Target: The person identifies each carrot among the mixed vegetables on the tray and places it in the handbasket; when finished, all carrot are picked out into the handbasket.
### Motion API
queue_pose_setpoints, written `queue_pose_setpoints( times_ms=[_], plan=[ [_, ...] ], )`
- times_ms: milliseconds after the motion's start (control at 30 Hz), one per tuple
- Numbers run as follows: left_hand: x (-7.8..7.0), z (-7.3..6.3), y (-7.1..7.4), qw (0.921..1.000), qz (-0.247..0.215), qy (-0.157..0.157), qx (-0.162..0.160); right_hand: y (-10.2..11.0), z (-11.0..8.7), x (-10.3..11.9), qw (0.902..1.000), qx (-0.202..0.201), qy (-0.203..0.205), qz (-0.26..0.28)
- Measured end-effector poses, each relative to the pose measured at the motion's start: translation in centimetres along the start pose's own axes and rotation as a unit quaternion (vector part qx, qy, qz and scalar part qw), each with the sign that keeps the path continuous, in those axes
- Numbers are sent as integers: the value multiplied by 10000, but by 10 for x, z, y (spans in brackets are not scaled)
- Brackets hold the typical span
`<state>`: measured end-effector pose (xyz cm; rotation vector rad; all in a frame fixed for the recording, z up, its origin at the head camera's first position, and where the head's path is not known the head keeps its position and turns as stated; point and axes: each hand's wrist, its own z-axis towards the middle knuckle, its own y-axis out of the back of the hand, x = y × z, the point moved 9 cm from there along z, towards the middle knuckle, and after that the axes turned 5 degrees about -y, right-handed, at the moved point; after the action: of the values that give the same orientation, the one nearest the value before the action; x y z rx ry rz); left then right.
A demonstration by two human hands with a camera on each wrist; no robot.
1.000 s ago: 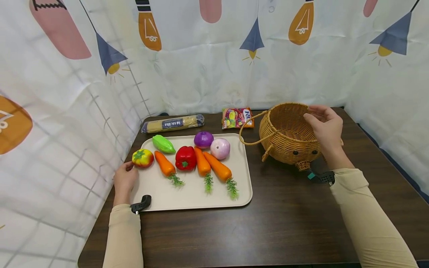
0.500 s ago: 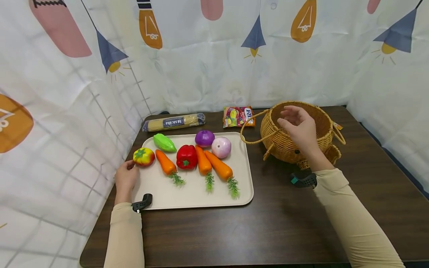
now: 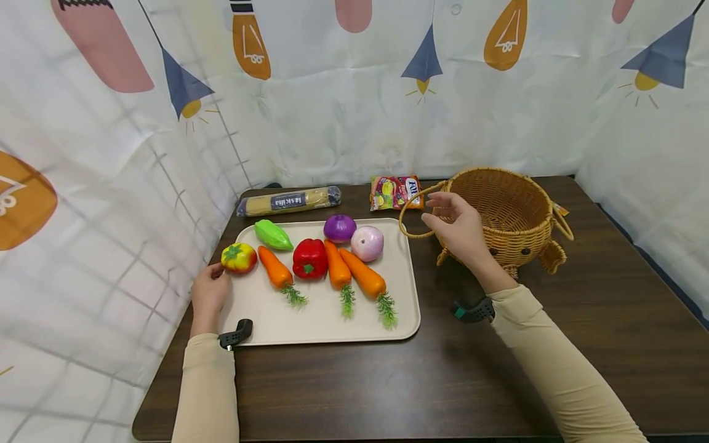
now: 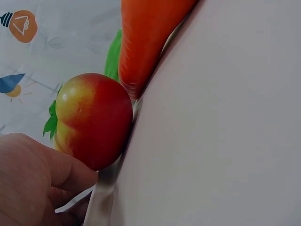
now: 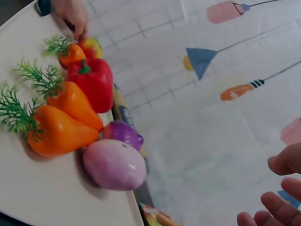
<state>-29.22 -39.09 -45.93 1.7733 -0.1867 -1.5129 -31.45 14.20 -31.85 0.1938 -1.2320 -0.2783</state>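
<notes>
Here, in the head view, the right hand (image 3: 456, 227) hangs with loose fingers, holding nothing, between the tray (image 3: 321, 320) and the wicker basket (image 3: 501, 212) at the desk's far right, near the basket handle (image 3: 412, 212). The left hand (image 3: 209, 292) rests at the tray's left edge beside the tomato (image 3: 239, 258). In the left wrist view the fingers (image 4: 51, 174) touch the tomato (image 4: 94, 120), but a grasp I cannot tell. In the right wrist view the pale onion (image 5: 115, 165) sits at the tray's far edge; I think a careless sweep could roll it off. The desk's near edge has free room
</notes>
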Motion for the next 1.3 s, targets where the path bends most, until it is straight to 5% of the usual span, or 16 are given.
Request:
queue_pose_setpoints(
  times_ms=[400, 967, 1300],
  plan=[
    [-1, 3, -7, 9998, -3, 28, 200, -37, -5, -12, 9992, -192, 20, -343],
    [0, -3, -5, 9994, 198, 94, 283, -84, -24, -42, 9973, 179, -688, -188],
    [3, 3, -5, 9994, 152, 247, 209, -93, -36, -64, 9938, 271, -1077, -63]
  ],
)
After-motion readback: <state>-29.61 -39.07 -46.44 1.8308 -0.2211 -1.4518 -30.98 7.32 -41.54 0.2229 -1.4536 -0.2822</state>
